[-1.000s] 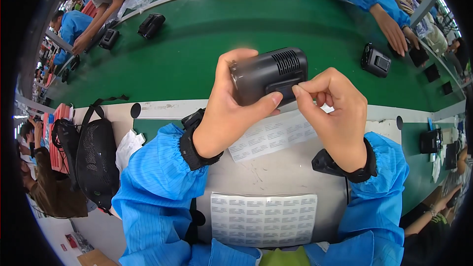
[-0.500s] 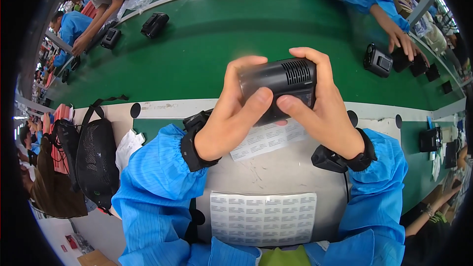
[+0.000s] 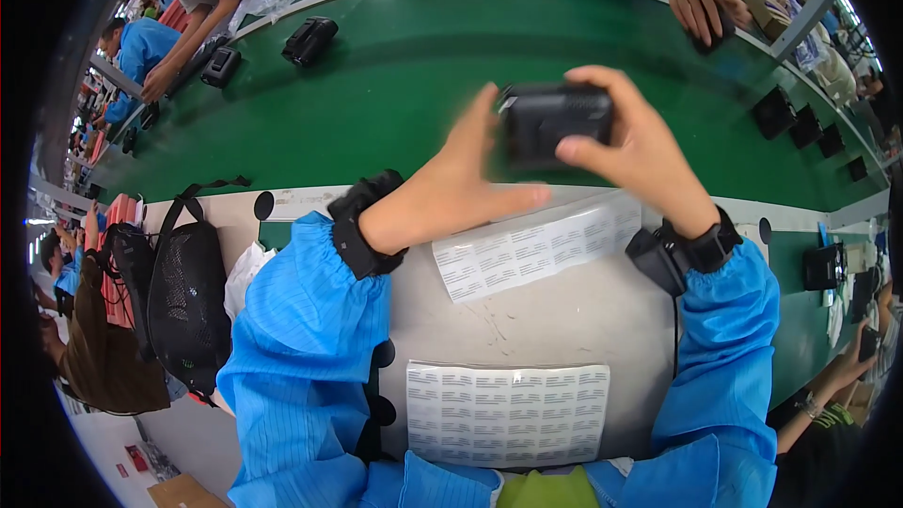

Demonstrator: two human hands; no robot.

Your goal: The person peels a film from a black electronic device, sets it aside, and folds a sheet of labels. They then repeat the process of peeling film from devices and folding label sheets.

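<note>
A dark boxy electronic device [image 3: 557, 127], slightly blurred, is held up over the near edge of the green belt. My right hand [image 3: 632, 146] grips its right end, thumb across the front and fingers over the top. My left hand [image 3: 461, 165] is open at the device's left side, thumb stretched out below it; whether its fingertips touch the casing I cannot tell. Beneath my hands a white sheet of printed labels [image 3: 541, 246] lies aslant on the grey work surface [image 3: 470, 329]. A second label sheet [image 3: 508, 414] lies closer to me.
Black devices stand on the green belt [image 3: 404, 66], one pair [image 3: 310, 40] at far left and several [image 3: 773, 113] at right. A co-worker's hand [image 3: 694, 5] covers a dark object at the far right. A black mesh bag [image 3: 190, 301] lies on the left.
The device has turned to show another face and moved slightly away from me. My left hand has loosened its hold and opened. The co-worker's hand at right has moved farther back with a dark object.
</note>
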